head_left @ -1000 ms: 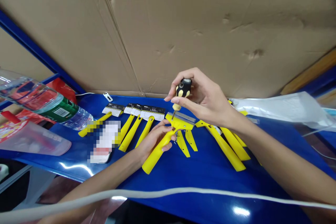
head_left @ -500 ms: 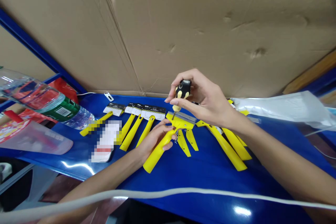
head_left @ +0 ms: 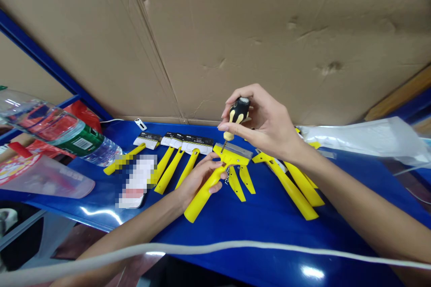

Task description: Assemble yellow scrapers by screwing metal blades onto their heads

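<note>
My left hand (head_left: 198, 178) is wrapped round the neck of a yellow scraper (head_left: 204, 195), whose head with a metal blade points up and away. My right hand (head_left: 266, 121) grips the black and cream handle of a screwdriver (head_left: 238, 112). The screwdriver's tip meets the left part of the scraper head, tilted slightly. Just beyond my left fingertips lie small screws (head_left: 227, 176) and two loose yellow pieces (head_left: 247, 179) on the blue table (head_left: 262, 228).
Several yellow scrapers with black and white cards (head_left: 198, 144) lie at the left, more yellow scrapers (head_left: 292, 188) at the right. A phone (head_left: 138, 184), cup (head_left: 50, 177), water bottle (head_left: 63, 130) and plastic bag (head_left: 357, 139) stand or lie around. A white cable (head_left: 235, 244) crosses the foreground.
My right hand has shifted slightly up and right, and the screwdriver handle leans more to the right. My left hand and the scraper are almost unmoved.
</note>
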Demonstrator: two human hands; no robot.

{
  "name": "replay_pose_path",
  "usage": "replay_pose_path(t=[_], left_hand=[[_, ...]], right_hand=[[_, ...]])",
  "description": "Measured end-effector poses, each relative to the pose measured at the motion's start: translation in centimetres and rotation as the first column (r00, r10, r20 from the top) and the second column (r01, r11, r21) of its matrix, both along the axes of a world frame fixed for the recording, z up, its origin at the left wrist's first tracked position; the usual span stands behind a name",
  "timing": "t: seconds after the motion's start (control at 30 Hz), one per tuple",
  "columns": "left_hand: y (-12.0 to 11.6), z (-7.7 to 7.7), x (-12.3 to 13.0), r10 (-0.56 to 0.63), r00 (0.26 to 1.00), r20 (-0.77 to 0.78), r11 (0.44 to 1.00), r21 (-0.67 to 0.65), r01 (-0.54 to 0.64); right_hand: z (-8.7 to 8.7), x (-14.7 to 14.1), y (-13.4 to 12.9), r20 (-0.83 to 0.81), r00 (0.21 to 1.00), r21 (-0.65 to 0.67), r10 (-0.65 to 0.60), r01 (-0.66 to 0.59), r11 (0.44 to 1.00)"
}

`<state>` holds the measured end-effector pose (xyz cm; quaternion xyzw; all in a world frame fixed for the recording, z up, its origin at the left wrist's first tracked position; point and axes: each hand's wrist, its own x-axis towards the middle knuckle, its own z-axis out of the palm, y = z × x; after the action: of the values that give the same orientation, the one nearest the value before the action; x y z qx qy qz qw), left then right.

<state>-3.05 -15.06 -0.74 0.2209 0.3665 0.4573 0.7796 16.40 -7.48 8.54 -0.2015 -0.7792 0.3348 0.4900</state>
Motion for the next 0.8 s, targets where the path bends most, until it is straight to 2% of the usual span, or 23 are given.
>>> replay_pose_path(t=[0.1, 0.17, 0.27, 0.33, 0.5, 0.57, 0.7, 0.8], left_hand=[[0.0, -0.1, 0.1, -0.008, 1.0, -0.012, 1.0, -0.001, 0.008], [0.1, -0.1, 0.1, -0.004, 1.0, -0.022, 1.0, 0.0, 0.004], [0.2, -0.2, 0.1, 0.006, 1.0, -0.022, 1.0, -0.003, -0.006], [0.2, -0.2, 0.1, 0.004, 1.0, -0.029, 1.0, -0.016, -0.005], [0.3, -0.6, 0.1, 0.019, 0.999, -0.049, 0.999, 0.034, -0.018], [0.3, -0.8, 0.1, 0.017, 0.998, -0.059, 0.999, 0.05, -0.014], [0.2, -1.1, 0.1, 0.051, 0.997, -0.05, 0.997, 0.066, -0.047], [0.1, -1.2, -0.1, 0.071, 0.997, -0.019, 0.992, 0.104, -0.068]], right_hand=[[0.0, 0.2, -0.2, 0.084, 0.996, 0.149, -0.04, 0.027, 0.989], [0.2, 0.4, -0.5, 0.16, 0.986, 0.219, -0.038, 0.002, 0.976], [0.6, 0.7, -0.7, 0.267, 0.963, 0.215, 0.049, -0.109, 0.97], [0.6, 0.9, -0.5, 0.285, 0.956, 0.244, 0.069, -0.142, 0.959], [0.4, 0.8, 0.0, 0.268, 0.961, 0.421, -0.073, -0.048, 0.906], [0.4, 0.7, -0.1, 0.295, 0.951, 0.403, -0.09, -0.038, 0.914], [0.9, 1.0, -0.6, 0.342, 0.94, 0.335, -0.017, -0.105, 0.936], [1.6, 1.0, -0.9, 0.334, 0.936, 0.408, -0.113, -0.035, 0.912]])
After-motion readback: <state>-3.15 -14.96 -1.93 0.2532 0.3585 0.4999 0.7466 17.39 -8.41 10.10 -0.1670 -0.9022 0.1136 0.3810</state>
